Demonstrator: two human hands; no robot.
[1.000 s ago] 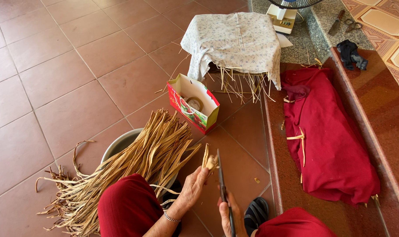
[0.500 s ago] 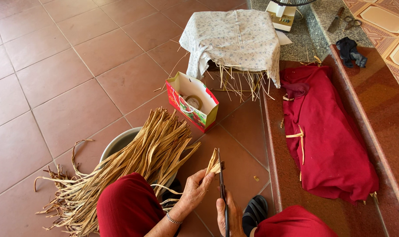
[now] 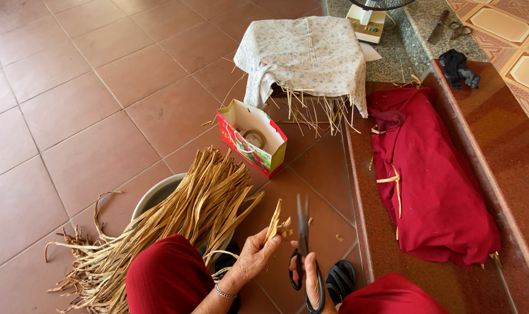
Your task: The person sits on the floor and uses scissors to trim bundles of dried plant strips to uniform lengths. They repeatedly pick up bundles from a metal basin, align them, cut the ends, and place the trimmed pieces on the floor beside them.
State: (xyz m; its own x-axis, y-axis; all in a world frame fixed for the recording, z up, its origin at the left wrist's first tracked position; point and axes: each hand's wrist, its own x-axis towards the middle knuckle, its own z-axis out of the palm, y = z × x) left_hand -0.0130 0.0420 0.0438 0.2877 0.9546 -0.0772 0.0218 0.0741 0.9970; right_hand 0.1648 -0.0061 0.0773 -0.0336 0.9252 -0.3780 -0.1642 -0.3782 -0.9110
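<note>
The left hand (image 3: pixel 250 256) pinches a short dry leaf strip (image 3: pixel 274 218) between thumb and fingertips, fingers closed on its lower end, the strip standing up just beside the scissors (image 3: pixel 303 238). The right hand (image 3: pixel 311 279) grips the scissors' black handles, fingers through the loops; the blades point up and away and look nearly closed, though blur makes that hard to tell. Strip and blades are close, and contact cannot be judged.

Left of the scissors, a big bundle of dry leaves (image 3: pixel 177 221) lies across a metal basin (image 3: pixel 154 195), its ends spilling past the basin's rim onto the tile floor (image 3: pixel 72 104). Beyond the scissors stands an open paper bag (image 3: pixel 253 139) with a tape roll (image 3: pixel 254 138) inside. Farther back, a cloth-covered stool (image 3: pixel 305 55) has straw hanging under its edge. Right of the scissors, a red cloth (image 3: pixel 433 180) lies on a raised step, near the step's edge. Between scissors and bag the floor holds only small scraps. A black sandal (image 3: pixel 341 279) sits just right of the right hand.
</note>
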